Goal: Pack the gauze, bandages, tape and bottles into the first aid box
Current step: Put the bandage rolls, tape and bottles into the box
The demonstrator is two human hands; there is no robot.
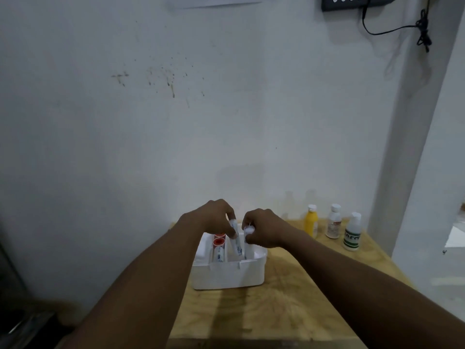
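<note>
A white first aid box (226,273) stands open on a wooden table (276,311). Inside at the left are two red-capped tape rolls (219,241) and a wrapped roll (219,255). My left hand (214,217) pinches the top of a wrapped bandage roll (236,244) that leans in the box. My right hand (264,230) grips the top of a white gauze roll (249,245) standing upright in the box beside it. Three bottles stand at the table's back right: a yellow one (311,222), a white one (333,224) and a green-labelled one (352,233).
A stained white wall rises just behind the table. A dark power strip (352,2) with a hanging cable (422,28) is mounted at the upper right. A white pillar or door frame (402,172) borders the table's right side. Dark objects lie low at the left.
</note>
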